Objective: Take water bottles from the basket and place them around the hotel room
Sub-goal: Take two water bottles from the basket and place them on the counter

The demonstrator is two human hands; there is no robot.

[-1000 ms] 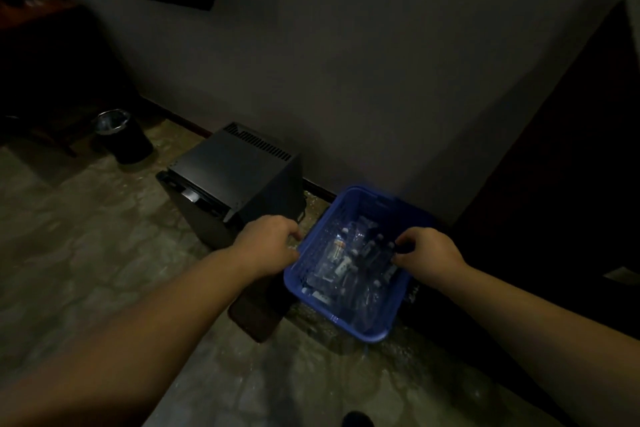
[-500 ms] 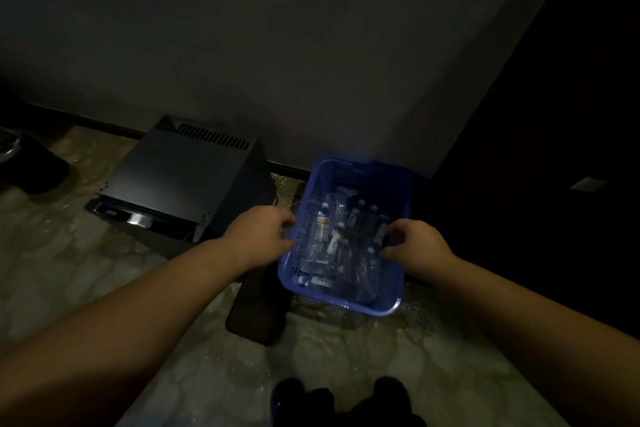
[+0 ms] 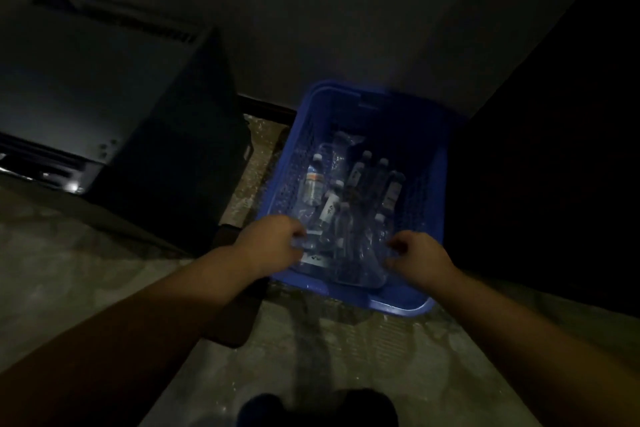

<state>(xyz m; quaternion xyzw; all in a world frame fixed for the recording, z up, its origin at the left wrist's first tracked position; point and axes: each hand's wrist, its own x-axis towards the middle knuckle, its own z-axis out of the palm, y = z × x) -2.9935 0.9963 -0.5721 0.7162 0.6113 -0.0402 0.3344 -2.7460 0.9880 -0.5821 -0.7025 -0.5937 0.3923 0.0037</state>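
Both hands nearer basket's [image 3: 363, 104] front | left hand [image 3: 268, 246] grip: on a bottle [image 3: 304, 243] | right hand [image 3: 420, 253]: curled, empty

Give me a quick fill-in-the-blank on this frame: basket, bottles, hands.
1. The water bottles lie in a basket whose colour is ____.
2. The basket stands on the ____, against the wall.
3. The black cabinet stands on the ____ side of the basket, in the person's own terms.
4. The left hand and right hand reach in over the basket's ____ end.

Missing words: blue; floor; left; near
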